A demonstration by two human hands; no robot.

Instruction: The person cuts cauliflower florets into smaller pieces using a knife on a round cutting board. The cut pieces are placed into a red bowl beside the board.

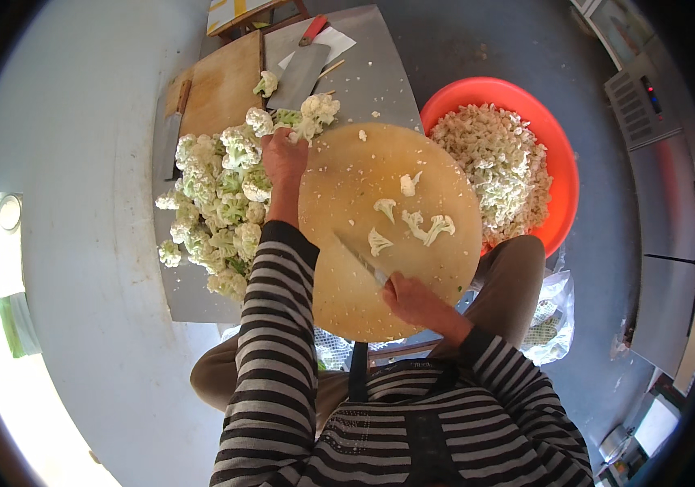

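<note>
My left hand (285,155) reaches to the far end of a pile of cauliflower florets (219,207), left of a round cutting board (353,189). Its fingers are curled on a cauliflower floret (303,129), partly hidden by the hand. In my right hand (417,298) is a small knife (356,255), low over the near part of the board, its blade angled up and left. Several cut cauliflower pieces (385,208) lie spread on the right half of the board, among small crumbs.
A red plastic basin (560,182) full of small cut cauliflower stands right of the board. On the metal table (359,79) lie a cleaver (301,76), a rectangular wooden board (222,85) and another knife (178,131). A plastic bag (557,322) sits by my right knee.
</note>
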